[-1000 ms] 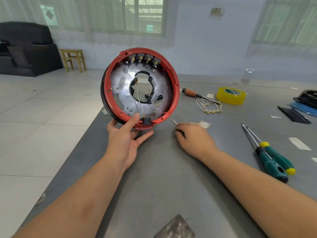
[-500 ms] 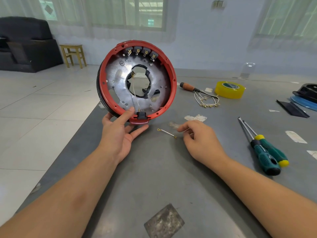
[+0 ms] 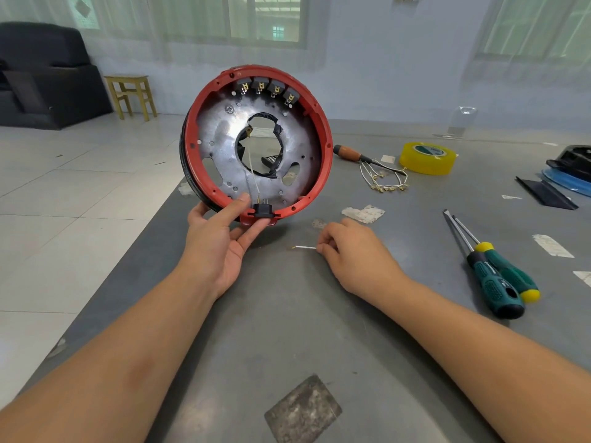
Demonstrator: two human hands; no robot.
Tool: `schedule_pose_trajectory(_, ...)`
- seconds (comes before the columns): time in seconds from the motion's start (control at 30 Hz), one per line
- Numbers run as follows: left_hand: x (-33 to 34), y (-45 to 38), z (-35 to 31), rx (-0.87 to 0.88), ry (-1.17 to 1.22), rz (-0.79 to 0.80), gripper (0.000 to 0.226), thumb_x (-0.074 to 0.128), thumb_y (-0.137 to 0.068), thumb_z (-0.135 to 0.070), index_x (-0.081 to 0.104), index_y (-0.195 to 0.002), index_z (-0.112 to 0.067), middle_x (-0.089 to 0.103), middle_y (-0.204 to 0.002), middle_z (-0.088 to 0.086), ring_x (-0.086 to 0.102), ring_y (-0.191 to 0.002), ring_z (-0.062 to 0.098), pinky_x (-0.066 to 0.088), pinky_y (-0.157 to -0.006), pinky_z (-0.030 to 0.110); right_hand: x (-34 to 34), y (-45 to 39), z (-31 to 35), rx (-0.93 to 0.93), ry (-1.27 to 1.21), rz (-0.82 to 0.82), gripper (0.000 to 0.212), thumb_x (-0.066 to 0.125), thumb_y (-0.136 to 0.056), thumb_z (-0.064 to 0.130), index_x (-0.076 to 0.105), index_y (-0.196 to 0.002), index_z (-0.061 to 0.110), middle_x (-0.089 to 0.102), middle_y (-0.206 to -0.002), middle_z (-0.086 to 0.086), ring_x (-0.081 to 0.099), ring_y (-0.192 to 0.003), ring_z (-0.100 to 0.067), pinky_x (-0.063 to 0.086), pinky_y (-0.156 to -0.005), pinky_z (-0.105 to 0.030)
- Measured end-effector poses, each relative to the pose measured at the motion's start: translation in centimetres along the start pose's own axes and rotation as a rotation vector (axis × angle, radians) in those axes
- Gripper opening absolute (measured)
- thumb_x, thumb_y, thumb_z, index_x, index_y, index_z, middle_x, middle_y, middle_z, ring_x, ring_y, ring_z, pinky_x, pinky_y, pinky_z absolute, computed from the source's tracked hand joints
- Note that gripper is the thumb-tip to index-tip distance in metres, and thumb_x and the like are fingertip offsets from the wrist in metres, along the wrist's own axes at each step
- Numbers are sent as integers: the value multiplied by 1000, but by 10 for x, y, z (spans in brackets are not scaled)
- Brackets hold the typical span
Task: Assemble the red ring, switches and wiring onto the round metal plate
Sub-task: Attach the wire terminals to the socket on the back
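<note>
Since the earlier frame, short wire [image 3: 305,248] is drawn nearer, pinched by right hand [image 3: 355,254]. Red ring [image 3: 321,123] with plate is propped upright, gripped by left hand [image 3: 220,241], terminals kept facing for wiring.

Right hand [image 3: 355,254] hides wire's [image 3: 305,248] end (blurred).

Bright daylight from windows [image 3: 265,20]; soft shadows; wide-angle edge distortion.
</note>
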State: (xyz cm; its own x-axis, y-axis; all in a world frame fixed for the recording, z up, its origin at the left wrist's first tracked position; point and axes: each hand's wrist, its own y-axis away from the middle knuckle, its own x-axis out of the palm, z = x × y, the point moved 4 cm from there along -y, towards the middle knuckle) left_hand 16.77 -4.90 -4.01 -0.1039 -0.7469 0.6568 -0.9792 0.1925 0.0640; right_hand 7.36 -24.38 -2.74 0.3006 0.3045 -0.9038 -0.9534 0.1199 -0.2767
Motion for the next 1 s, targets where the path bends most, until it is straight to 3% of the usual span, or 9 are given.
schedule_pose_trajectory(0.17,0,1,0,-5,2,10,72,79,-89,-5,44,-151,-13,73,-126,15,77,-106,32,65,-77,39,-5,12,1,-148,-55,18,10,51,-104,25,58,-104,18,51,-101,0,53,-93,-23,45,-83,-37)
schedule_pose_trajectory(0.4,0,0,2,-27,2,24,70,79,-89,-3,45,-149,-13,71,-130,21,75,-109,38,65,-77,45,-7,11,-6,-110,-259,-19,13,53,-104,20,63,-111,24,58,-97,6,51,-87,3,35,-76,-5)
schedule_pose_trajectory(0.57,0,-1,3,-18,5,39,73,81,-87,-2,44,-149,-15,75,-114,13,76,-107,38,65,-77,46,-6,8,-10,58,-561,-16,14,58,-103,21,67,-93,27,60,-79,10,47,-66,-1,39,-63,-14)
schedule_pose_trajectory(0.67,1,-2,4,-8,-4,54,74,81,-87,-2,43,-149,-15,79,-100,6,77,-104,37,65,-77,46,-6,5,-6,178,-822,41,11,64,-99,18,70,-91,22,63,-77,3,51,-65,-6,42,-64,-23)
schedule_pose_trajectory(0.77,2,-3,5,-2,-18,64,73,81,-87,-2,42,-147,-17,81,-93,3,76,-105,37,65,-76,45,-8,3,4,242,-1091,128,6,67,-97,12,69,-91,13,66,-74,2,55,-64,-6,42,-62,-23)
schedule_pose_trajectory(1.0,6,-2,4,-7,-49,80,72,81,-86,0,42,-144,-18,78,-105,7,78,-101,34,65,-74,42,-24,-11,24,237,-1210,164,9,73,-90,5,68,-85,11,71,-81,-9,65,-66,-13,54,-63,-20)
